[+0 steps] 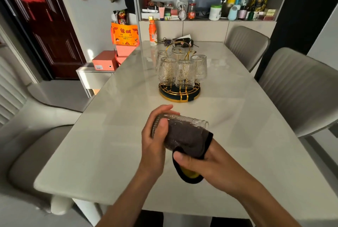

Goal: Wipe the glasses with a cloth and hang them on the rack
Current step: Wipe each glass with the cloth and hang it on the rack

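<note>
Left hand point(155, 140) grips the base end of a ribbed glass point(182, 126), held on its side above the table point(91, 153), fingers curled around it, thumb on top. Right hand point(204, 162) holds a dark cloth point(186, 140), fingers pushed with it into the mouth, thumb outside. Rack point(180, 93), well beyond, carries five inverted glasses point(184, 73).

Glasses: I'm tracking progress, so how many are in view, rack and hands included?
6. One glass is held in both hands over the table; five hang upside down on the rack. Another might be hidden behind them.
</note>
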A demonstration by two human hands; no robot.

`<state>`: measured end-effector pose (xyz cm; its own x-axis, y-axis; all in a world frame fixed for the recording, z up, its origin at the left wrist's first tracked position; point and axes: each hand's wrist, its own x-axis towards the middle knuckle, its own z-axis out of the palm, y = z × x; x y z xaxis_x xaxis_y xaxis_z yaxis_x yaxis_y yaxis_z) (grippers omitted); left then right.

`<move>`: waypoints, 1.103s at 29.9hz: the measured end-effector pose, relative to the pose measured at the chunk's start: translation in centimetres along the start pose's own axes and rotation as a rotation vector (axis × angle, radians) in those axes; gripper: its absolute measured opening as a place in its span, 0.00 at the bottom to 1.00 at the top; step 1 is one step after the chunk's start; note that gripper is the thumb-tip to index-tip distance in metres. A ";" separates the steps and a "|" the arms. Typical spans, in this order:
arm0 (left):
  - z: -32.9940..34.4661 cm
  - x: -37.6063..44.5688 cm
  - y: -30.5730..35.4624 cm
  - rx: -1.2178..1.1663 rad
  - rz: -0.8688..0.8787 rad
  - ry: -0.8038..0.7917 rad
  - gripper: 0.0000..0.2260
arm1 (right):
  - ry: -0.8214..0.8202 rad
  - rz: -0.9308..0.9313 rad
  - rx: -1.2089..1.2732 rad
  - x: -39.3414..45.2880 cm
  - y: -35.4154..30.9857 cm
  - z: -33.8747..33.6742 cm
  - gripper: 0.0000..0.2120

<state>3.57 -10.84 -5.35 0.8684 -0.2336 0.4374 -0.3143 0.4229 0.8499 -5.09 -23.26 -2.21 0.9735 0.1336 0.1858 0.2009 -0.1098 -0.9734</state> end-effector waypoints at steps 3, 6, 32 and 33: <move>-0.4 1.3 1.0 0.186 -0.174 -0.068 0.11 | -0.038 0.014 0.051 -0.3 0.0 0.1 0.19; -0.5 3.4 2.5 0.376 -0.491 -0.274 0.13 | -0.109 -0.009 -0.204 0.1 0.3 -0.2 0.11; 0.3 0.1 0.0 0.126 0.034 0.116 0.14 | 0.117 -0.002 0.278 0.2 1.1 0.7 0.20; 0.1 0.4 0.0 0.149 -0.018 0.118 0.13 | 0.094 -0.024 0.145 0.2 0.9 0.5 0.21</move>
<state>3.87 -11.04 -5.10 0.9105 -0.1322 0.3919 -0.3441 0.2835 0.8951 -4.75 -22.80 -3.12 0.9758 0.0413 0.2146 0.2132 0.0370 -0.9763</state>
